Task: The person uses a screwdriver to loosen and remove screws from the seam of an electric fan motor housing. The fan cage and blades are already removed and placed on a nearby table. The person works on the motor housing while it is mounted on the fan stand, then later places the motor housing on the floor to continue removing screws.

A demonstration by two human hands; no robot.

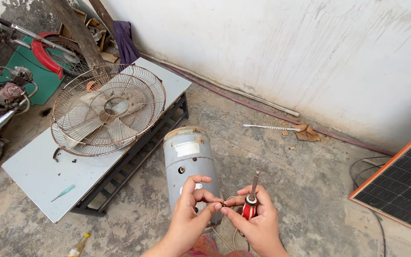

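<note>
My left hand (190, 215) and my right hand (258, 222) meet at the bottom centre, over a grey metal cylinder (189, 164) lying on the concrete floor. The fingertips of both hands pinch a tiny dark part (223, 204) between them. My right hand also grips a red-handled screwdriver (251, 200), its shaft pointing up. A thin wire runs under my hands by the cylinder's near end.
A rusty caged fan (108, 110) rests on a low white table (39, 173), with a small green screwdriver (63, 192) near the table's front edge. A solar panel (403, 183) lies at right. Motorbike parts (5, 90) crowd the far left. Pipes (243, 93) run along the wall.
</note>
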